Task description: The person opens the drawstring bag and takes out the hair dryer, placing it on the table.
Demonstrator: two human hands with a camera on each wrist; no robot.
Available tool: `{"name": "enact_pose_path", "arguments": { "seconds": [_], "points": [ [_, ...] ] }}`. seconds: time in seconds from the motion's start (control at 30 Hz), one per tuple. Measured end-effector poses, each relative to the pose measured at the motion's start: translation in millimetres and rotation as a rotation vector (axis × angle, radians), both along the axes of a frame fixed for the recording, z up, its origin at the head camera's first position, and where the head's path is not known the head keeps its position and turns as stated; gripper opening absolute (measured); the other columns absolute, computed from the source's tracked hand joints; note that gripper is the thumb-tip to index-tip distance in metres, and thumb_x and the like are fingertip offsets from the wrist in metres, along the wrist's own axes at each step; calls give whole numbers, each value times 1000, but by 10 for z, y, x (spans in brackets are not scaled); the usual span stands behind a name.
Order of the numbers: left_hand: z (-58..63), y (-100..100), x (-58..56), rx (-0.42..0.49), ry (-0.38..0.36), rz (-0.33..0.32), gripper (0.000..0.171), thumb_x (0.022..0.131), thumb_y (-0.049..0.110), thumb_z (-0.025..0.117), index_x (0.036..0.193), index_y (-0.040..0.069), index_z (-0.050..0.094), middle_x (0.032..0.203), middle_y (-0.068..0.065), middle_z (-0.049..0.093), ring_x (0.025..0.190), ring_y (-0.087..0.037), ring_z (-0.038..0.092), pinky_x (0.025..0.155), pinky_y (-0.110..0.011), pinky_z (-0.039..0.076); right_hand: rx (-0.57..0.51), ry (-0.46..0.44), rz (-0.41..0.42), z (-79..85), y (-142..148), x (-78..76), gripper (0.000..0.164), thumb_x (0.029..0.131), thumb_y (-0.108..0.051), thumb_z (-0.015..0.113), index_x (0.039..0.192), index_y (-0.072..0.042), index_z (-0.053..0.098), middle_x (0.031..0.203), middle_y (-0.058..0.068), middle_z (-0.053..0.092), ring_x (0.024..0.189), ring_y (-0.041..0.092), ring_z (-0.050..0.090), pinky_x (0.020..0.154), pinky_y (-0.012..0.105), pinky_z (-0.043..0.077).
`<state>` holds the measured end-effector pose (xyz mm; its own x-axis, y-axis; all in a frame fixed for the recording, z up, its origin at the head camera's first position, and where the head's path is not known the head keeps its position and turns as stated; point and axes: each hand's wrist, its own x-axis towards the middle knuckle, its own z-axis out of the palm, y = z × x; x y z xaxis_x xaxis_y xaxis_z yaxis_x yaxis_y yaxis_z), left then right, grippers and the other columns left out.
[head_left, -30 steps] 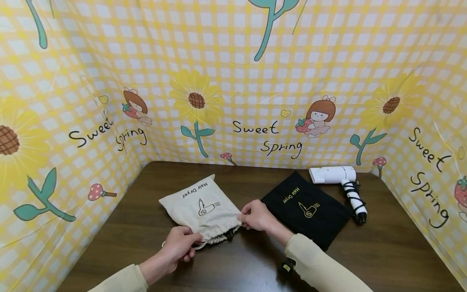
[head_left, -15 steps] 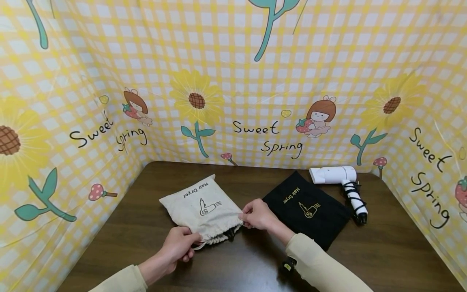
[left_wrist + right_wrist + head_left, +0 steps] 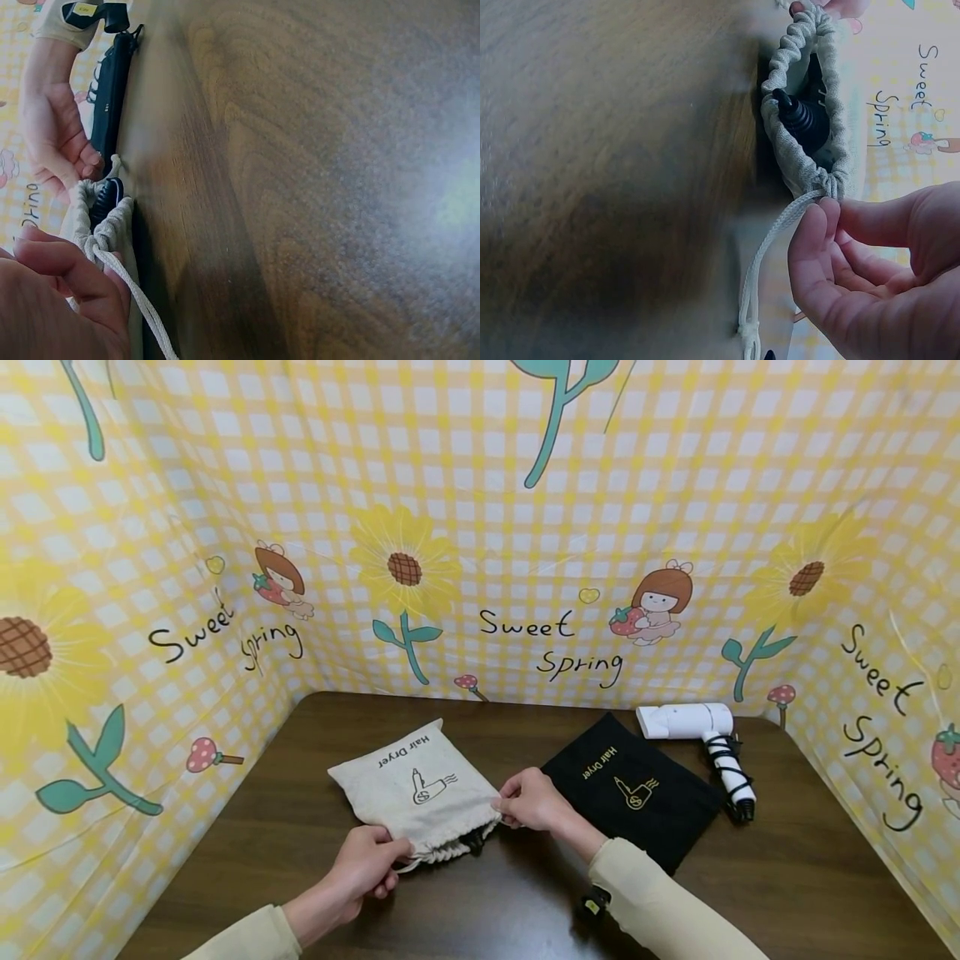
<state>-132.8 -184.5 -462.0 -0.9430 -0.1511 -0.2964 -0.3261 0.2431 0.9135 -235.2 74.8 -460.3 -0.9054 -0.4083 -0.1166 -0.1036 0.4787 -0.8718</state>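
A cream drawstring bag printed "Hair Dryer" lies on the table, its gathered mouth toward me and partly open. Inside the mouth a ribbed black cord end shows; the rest of that item is hidden. My left hand pinches the mouth's left corner, where a white drawstring hangs out. At the right corner my right hand pinches the rim between thumb and fingers, beside another drawstring loop.
Right of the cream bag lies a flat black "Hair Dryer" bag, partly under my right forearm. A white hair dryer with its black cord wrapped round the handle lies at the back right. Yellow checked cloth walls the brown table.
The cream bag's mouth has shifted very slightly right with my right hand. Both hands keep their hold on its corners; the black bag and white hair dryer stay put.
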Motion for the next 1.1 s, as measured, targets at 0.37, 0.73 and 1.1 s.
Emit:
{"name": "enact_pose_path", "arguments": {
  "seconds": [0.37,0.73,1.1],
  "points": [
    [11,31,-6,51,-49,46,7,82,5,65,87,0,62,77,-9,68,44,-10,46,41,-22,38,-49,-37,0,-33,3,-11,21,104,-9,66,88,2,75,71,7,67,61,14,65,62,36,61],
    [27,57,-9,98,-92,49,12,88,6,69,95,-3,66,87,-11,69,46,-11,56,42,-21,41,-33,-61,45,-46,0,2,17,102,-7,64,92,2,76,74,7,66,65,16,63,60,33,60],
    [-21,71,-25,138,-55,-27,15,98,10,70,99,-5,70,84,-10,73,48,-10,58,42,-20,42,-39,-6,68,-77,-65,41,12,95,-4,68,87,0,76,66,5,65,58,13,61,54,30,56]
  ]
}}
